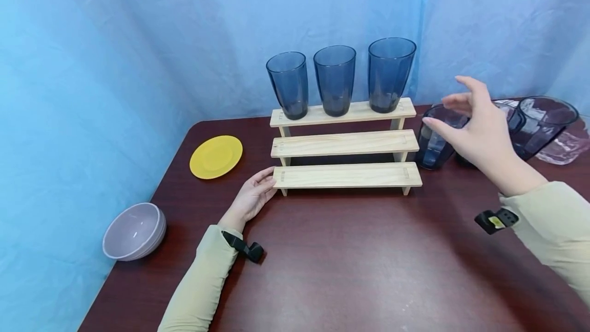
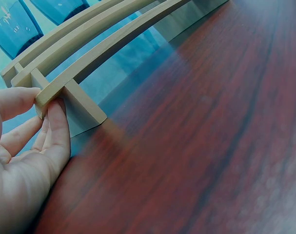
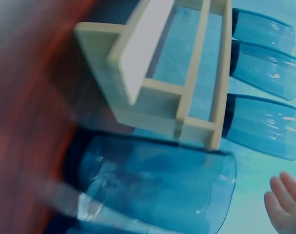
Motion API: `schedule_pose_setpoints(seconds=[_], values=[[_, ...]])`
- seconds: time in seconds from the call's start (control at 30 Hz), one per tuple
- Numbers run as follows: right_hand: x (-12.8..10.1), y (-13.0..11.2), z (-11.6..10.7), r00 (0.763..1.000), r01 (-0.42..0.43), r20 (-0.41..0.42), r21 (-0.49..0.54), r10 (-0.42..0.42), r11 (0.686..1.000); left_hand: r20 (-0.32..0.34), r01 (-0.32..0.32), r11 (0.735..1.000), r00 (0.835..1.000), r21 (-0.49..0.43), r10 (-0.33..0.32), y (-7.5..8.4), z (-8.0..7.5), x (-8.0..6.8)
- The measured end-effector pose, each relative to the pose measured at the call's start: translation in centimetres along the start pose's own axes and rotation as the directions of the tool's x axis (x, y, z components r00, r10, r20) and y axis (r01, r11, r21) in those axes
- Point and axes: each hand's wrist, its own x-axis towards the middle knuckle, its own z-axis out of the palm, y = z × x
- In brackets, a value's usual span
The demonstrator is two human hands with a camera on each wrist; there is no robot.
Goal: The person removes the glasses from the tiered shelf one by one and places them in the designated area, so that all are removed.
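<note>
A three-step wooden rack [image 1: 345, 175] stands on the table, with three blue-tinted glass tumblers [image 1: 334, 81] upright in a row along its top step. My left hand [image 1: 252, 196] pinches the left end of the lowest step, thumb above and fingers beneath, as the left wrist view shows. Over on the right, my right hand [image 1: 481, 127] is held up with thumb and fingers spread apart, nothing between them. It overlaps another dark blue tumbler [image 1: 430, 150] beside the rack's right end. In the right wrist view that tumbler [image 3: 157, 178] appears large, below the fingertips [image 3: 279, 195].
More dark tumblers [image 1: 546, 127] and crumpled clear plastic [image 1: 564, 147] lie at the far right. A yellow plate [image 1: 215, 157] is left of the rack, and a pale bowl [image 1: 134, 232] sits at the table's left edge. Blue curtains [image 1: 221, 40] hang behind.
</note>
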Motion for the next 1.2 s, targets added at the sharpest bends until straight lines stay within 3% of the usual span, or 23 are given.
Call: schedule_pose_setpoints(seconds=[0.23, 0.43, 0.7, 1.2], values=[[3.1, -1.3, 1.1, 0.984, -0.164, 0.102, 0.168, 0.149, 0.972, 0.002, 0.002, 1.0, 1.0, 0.001, -0.002, 0.1, 0.2, 0.0], [5.2, -2.2, 1.8, 0.966, -0.231, 0.172, 0.226, 0.194, 0.946, -0.002, -0.002, 1.0, 1.0, -0.004, 0.002, -0.1, 0.1, 0.1], [6.8, -2.9, 2.6, 0.962, -0.219, 0.212, 0.232, 0.17, 0.948, 0.0, -0.006, 1.0, 1.0, -0.02, 0.006, -0.3, 0.1, 0.2], [7.6, -3.0, 4.3, 0.961, -0.217, 0.216, 0.218, 0.17, 0.952, 0.0, -0.004, 1.0, 1.0, -0.019, 0.004, 0.0, 0.1, 0.0]])
